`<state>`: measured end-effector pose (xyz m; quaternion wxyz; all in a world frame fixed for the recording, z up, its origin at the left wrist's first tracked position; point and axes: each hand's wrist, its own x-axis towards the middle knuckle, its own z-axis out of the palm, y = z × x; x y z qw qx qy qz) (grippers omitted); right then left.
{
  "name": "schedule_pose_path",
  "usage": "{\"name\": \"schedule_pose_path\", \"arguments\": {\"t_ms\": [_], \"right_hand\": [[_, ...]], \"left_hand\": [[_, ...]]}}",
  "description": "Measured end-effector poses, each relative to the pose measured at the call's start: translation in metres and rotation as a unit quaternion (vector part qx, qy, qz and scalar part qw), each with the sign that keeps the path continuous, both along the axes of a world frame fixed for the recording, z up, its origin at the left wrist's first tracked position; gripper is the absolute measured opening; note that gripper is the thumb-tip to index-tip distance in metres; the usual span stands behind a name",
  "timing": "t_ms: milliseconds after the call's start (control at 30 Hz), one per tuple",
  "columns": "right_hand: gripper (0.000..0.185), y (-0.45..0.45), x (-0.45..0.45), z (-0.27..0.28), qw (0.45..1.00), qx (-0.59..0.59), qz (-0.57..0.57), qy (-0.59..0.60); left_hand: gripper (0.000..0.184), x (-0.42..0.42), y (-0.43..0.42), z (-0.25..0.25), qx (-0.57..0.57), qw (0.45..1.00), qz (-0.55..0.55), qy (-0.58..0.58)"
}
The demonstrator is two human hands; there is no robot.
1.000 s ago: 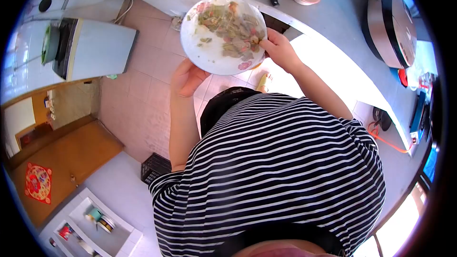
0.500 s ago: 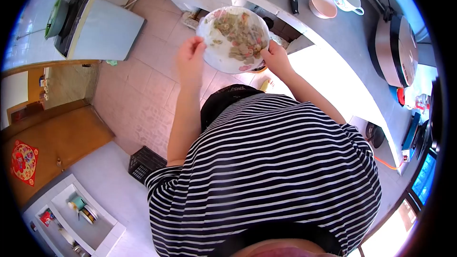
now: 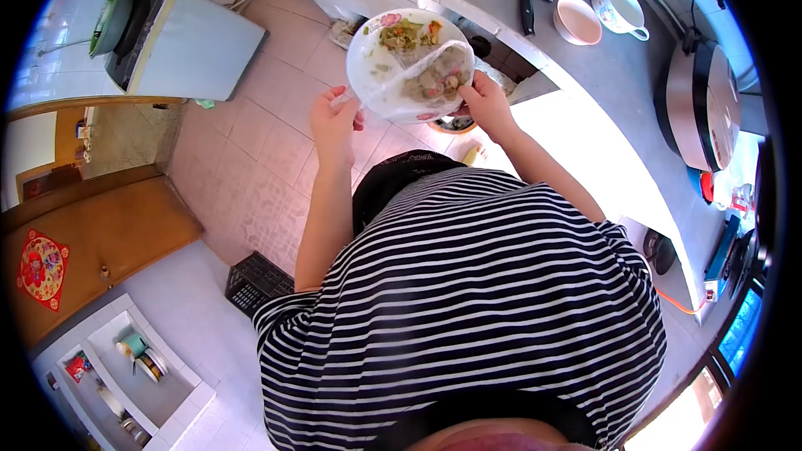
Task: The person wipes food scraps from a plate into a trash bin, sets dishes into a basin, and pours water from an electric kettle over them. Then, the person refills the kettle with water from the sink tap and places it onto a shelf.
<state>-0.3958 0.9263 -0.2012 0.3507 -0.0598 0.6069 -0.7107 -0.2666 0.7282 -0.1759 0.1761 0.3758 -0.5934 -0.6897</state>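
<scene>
A white plate (image 3: 365,63) with pink flowers on its rim is held up over the floor in front of me. My right hand (image 3: 489,106) grips its right edge, thumb on top. Chopped food (image 3: 403,35) in green and orange shows clearly in the plate's upper part. Clear plastic wrap (image 3: 407,72) runs in a bunched band across the plate, hazing the food at the lower right. At the lower left edge, my left hand (image 3: 333,120) pinches a corner of this wrap.
On the counter at right are a knife (image 3: 526,12), a pink bowl (image 3: 577,20), a white cup (image 3: 618,7) and a rice cooker (image 3: 700,104). A black crate (image 3: 258,283) sits on the floor at left. Below the plate, a round container (image 3: 453,125) is partly hidden.
The plastic wrap has been drawn back from the plate's upper part, leaving a folded band across the middle. My left hand has moved slightly down. My right hand still holds the plate.
</scene>
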Motion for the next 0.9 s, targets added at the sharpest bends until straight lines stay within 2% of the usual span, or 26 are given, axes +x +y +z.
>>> {"name": "schedule_pose_path", "arguments": {"t_ms": [67, 200, 267, 300, 367, 400, 433, 467, 567, 600, 633, 667, 700, 733, 767, 833, 900], "right_hand": [[0.022, 0.0, -0.002, 0.003, 1.0, 0.002, -0.003, 0.031], [0.025, 0.002, -0.006, -0.007, 0.998, 0.024, 0.018, 0.059], [0.025, 0.003, -0.006, -0.006, 0.998, 0.032, 0.023, 0.058], [0.025, 0.004, -0.006, -0.007, 0.998, 0.032, 0.024, 0.057], [0.025, 0.007, -0.007, -0.011, 0.997, 0.039, 0.04, 0.048], [0.025, 0.008, -0.007, -0.012, 0.997, 0.038, 0.04, 0.047], [0.025, 0.009, -0.007, -0.013, 0.996, 0.05, 0.055, 0.058], [0.025, 0.01, -0.008, -0.013, 0.993, 0.062, 0.071, 0.07], [0.026, 0.008, -0.019, -0.013, 0.992, 0.097, 0.061, 0.045], [0.03, 0.005, -0.019, -0.02, 0.95, 0.2, 0.007, 0.242], [0.03, 0.004, -0.019, -0.012, 0.95, 0.201, 0.006, 0.241], [0.032, 0.003, -0.02, 0.003, 0.889, 0.21, -0.06, 0.403], [0.034, 0.002, -0.021, 0.011, 0.797, 0.212, -0.123, 0.552], [0.033, -0.002, -0.023, 0.012, 0.801, 0.159, -0.105, 0.568], [0.033, -0.005, -0.022, 0.015, 0.801, 0.16, -0.106, 0.568], [0.029, -0.014, -0.013, 0.023, 0.837, 0.265, 0.083, 0.472], [0.029, -0.024, -0.013, 0.026, 0.845, 0.288, 0.094, 0.442]], "left_hand": [[0.051, -0.001, 0.002, 0.001, -0.052, 0.998, -0.017, 0.028], [0.062, -0.002, 0.004, 0.009, -0.088, 0.995, -0.036, -0.01], [0.075, -0.005, 0.001, -0.001, -0.234, 0.969, -0.044, -0.066], [0.075, -0.009, -0.002, -0.005, -0.234, 0.969, -0.043, -0.067], [0.068, -0.021, -0.006, -0.007, -0.068, 0.995, -0.009, -0.075], [0.068, -0.023, -0.007, -0.013, -0.069, 0.995, -0.009, -0.075], [0.061, -0.025, -0.005, -0.017, 0.103, 0.992, -0.067, -0.003], [0.055, -0.028, -0.004, -0.022, 0.271, 0.952, -0.123, 0.07], [0.046, -0.036, 0.005, -0.023, 0.277, 0.947, -0.086, 0.139], [0.046, -0.038, 0.009, -0.02, 0.278, 0.947, -0.086, 0.138], [0.049, -0.04, 0.014, -0.014, 0.266, 0.952, -0.077, 0.127], [0.051, -0.043, 0.018, -0.012, 0.255, 0.957, -0.069, 0.117], [0.051, -0.045, 0.02, -0.013, 0.255, 0.957, -0.07, 0.118], [0.052, -0.047, 0.022, -0.013, 0.245, 0.96, -0.066, 0.122], [0.052, -0.048, 0.023, -0.014, 0.235, 0.962, -0.062, 0.126], [0.052, -0.047, 0.025, -0.01, 0.233, 0.962, -0.07, 0.124], [0.052, -0.049, 0.028, -0.007, 0.23, 0.962, -0.076, 0.127]]}}
